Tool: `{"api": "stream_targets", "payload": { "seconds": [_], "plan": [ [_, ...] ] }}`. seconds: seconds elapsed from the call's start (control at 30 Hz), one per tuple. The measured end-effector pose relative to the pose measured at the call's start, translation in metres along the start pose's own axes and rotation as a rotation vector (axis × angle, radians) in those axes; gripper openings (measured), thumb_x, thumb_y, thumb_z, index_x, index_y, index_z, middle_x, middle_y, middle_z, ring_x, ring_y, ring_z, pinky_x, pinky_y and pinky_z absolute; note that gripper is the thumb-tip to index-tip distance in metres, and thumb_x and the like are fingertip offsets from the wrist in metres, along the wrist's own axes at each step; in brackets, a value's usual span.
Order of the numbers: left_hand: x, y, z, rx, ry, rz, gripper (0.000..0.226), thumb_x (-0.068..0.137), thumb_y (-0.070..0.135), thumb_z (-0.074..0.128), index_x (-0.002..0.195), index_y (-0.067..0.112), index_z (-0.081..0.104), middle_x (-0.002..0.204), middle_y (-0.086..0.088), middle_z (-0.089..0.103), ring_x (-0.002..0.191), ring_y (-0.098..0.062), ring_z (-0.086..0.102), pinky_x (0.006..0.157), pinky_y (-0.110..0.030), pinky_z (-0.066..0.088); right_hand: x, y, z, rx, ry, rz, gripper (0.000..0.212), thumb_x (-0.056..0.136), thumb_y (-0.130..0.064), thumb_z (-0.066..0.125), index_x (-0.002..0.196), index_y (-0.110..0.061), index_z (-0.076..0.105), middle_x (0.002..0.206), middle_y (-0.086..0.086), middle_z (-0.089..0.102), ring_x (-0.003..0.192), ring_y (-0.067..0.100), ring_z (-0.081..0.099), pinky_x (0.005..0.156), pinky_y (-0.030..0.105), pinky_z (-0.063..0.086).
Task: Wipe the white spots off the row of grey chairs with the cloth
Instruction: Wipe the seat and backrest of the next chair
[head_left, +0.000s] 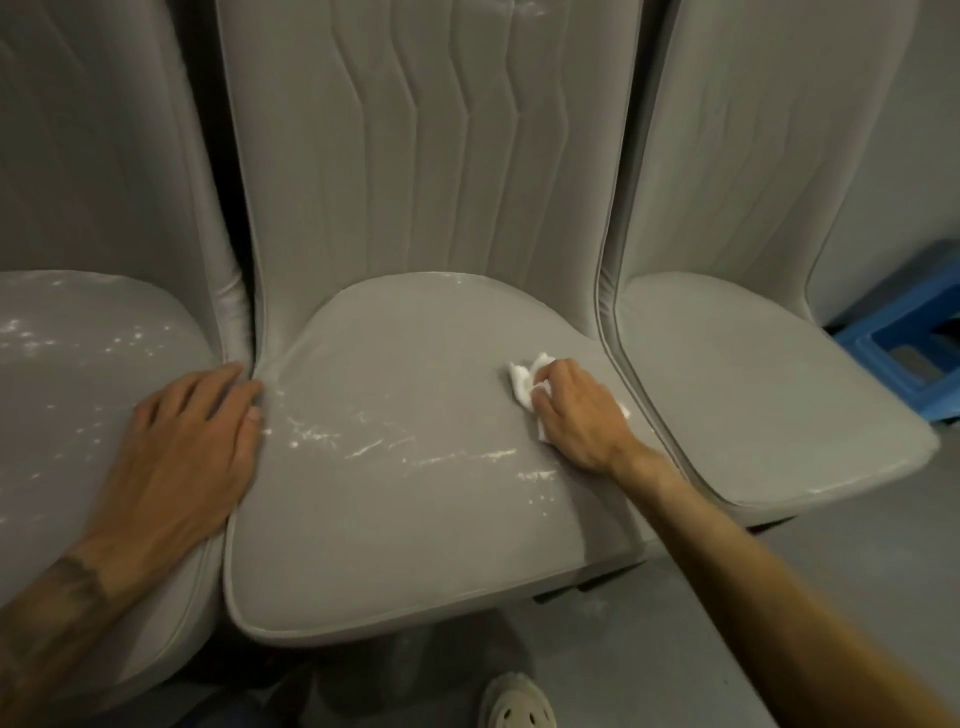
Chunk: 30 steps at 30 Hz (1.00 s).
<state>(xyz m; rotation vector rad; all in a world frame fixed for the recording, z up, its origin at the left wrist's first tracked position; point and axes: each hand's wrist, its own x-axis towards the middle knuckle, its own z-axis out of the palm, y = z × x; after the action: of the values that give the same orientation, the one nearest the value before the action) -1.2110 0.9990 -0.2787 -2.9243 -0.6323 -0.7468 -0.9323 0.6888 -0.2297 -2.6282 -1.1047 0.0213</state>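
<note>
Cloth (522, 379), white, crumpled: gripped in curled right hand (576, 410), pressed on middle chair (405, 519) seat, right side, likely for scrubbing. White spots (363, 447): streaked across seat front, not yet wiped. Left hand (192, 441): flat, fingers spread, apparently bracing on speckled left chair (78, 364). Blue stool (904, 348) far right; nothing obstructs.

The middle seat (395, 519) is open between the left hand (192, 447), flat on the left seat (78, 389) at the seam, and the right hand (576, 415) gripping the cloth (522, 376). The backrest (415, 156) blocks the far side.
</note>
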Motion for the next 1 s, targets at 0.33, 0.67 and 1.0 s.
{"api": "stream_targets", "payload": {
  "seconds": [0.33,0.67,1.0],
  "plan": [
    [-0.001,-0.007,0.007,0.002,0.006,0.018,0.044,0.108,0.037,0.029,0.136,0.017,0.057,0.148,-0.014,0.053,0.124,-0.039,0.053,0.1,-0.054,0.042,-0.018,0.017,-0.018,0.053,0.021,0.061,0.022,0.104,-0.033,0.043,0.112,-0.015,0.051,0.111,0.008,0.055,0.099,0.03,0.055,0.085,0.038,0.039],
    [-0.004,-0.013,0.015,0.019,0.03,0.045,0.043,0.109,0.036,0.029,0.137,0.016,0.055,0.149,-0.013,0.05,0.124,-0.038,0.052,0.1,-0.052,0.041,-0.063,-0.028,-0.002,0.099,0.131,0.1,0.02,0.104,-0.029,0.042,0.111,-0.014,0.053,0.105,0.006,0.054,0.09,0.028,0.055,0.083,0.043,0.044],
    [-0.003,-0.004,0.002,0.007,0.008,0.047,0.044,0.109,0.035,0.027,0.135,0.014,0.056,0.146,-0.015,0.052,0.121,-0.039,0.053,0.099,-0.053,0.042,-0.069,-0.042,0.0,0.12,0.142,0.131,0.019,0.105,-0.029,0.041,0.107,-0.014,0.052,0.104,0.004,0.053,0.088,0.024,0.053,0.083,0.044,0.045]
  ]
}}
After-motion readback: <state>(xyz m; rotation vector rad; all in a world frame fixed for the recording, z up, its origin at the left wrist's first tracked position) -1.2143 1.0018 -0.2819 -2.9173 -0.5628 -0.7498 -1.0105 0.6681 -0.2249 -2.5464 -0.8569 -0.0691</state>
